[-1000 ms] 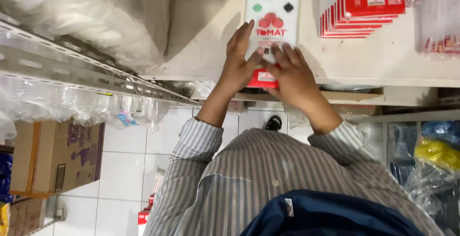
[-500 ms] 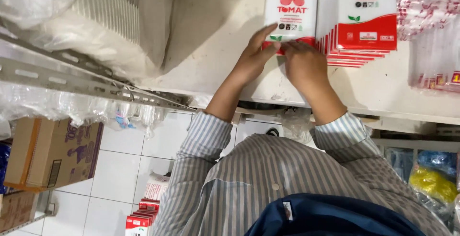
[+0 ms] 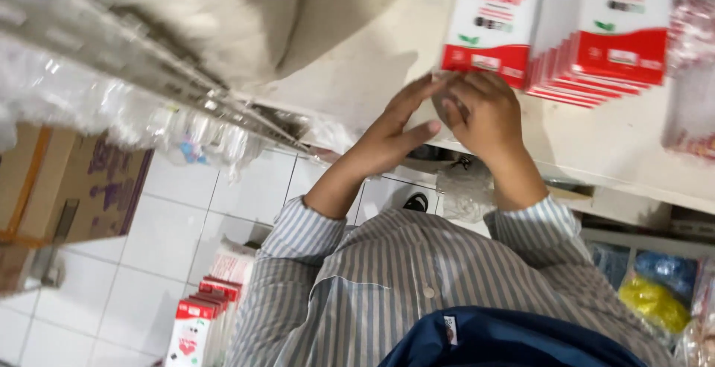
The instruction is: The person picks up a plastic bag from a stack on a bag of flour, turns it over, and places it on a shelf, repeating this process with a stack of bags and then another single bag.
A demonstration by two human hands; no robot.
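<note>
Both hands meet at the front edge of the white shelf (image 3: 655, 160): left hand (image 3: 391, 132) open, fingers straight, right hand (image 3: 484, 114) loosely curled, neither gripping anything visible. Just above them a white-and-red carton (image 3: 493, 21) stands on the shelf, touching a row of like cartons (image 3: 603, 39) to its right, so that one looks placed. Below the shelf, far left, more cartons (image 3: 197, 322) wait on the tiled floor (image 3: 160, 225). Carton tops cut off; can't tell if fingertips touch the carton's base.

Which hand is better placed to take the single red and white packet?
Probably the right hand: it lies just below the packet, at its red edge; the left hand sits lower, off to the side.
</note>
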